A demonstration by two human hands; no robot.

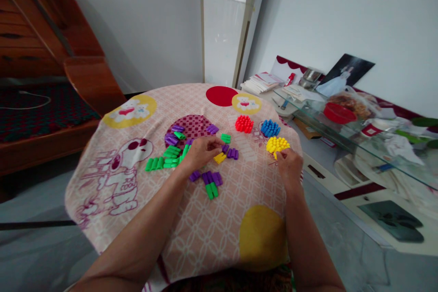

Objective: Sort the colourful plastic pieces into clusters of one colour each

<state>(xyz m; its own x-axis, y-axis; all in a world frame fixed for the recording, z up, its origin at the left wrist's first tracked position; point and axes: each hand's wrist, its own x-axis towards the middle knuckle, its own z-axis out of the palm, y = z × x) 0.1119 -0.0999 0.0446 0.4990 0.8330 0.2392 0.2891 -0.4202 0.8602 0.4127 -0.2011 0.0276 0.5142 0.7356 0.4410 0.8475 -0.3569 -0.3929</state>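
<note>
My left hand [202, 151] is over the middle of the table, its fingers bent together. Its fingertips are beside a small purple block [225, 148] and a yellow block [220, 158]; what they hold, if anything, is hidden. My right hand [290, 165] pinches a yellow ribbed block [275, 155] at the near edge of a yellow cluster of pegged blocks [278, 144]. Behind that sit a blue cluster [270, 127] and a red cluster [244, 123]. Green blocks [154, 164] and purple blocks [212, 129] lie scattered around my left hand, several close together.
A patterned cloth [191, 237] covers the round table. At the right, a glass shelf [356, 141] holds papers, a bagged red bowl [339, 113] and other items. A wooden bench [91, 77] stands at the left, and a tall white cabinet unit [222, 32] stands behind.
</note>
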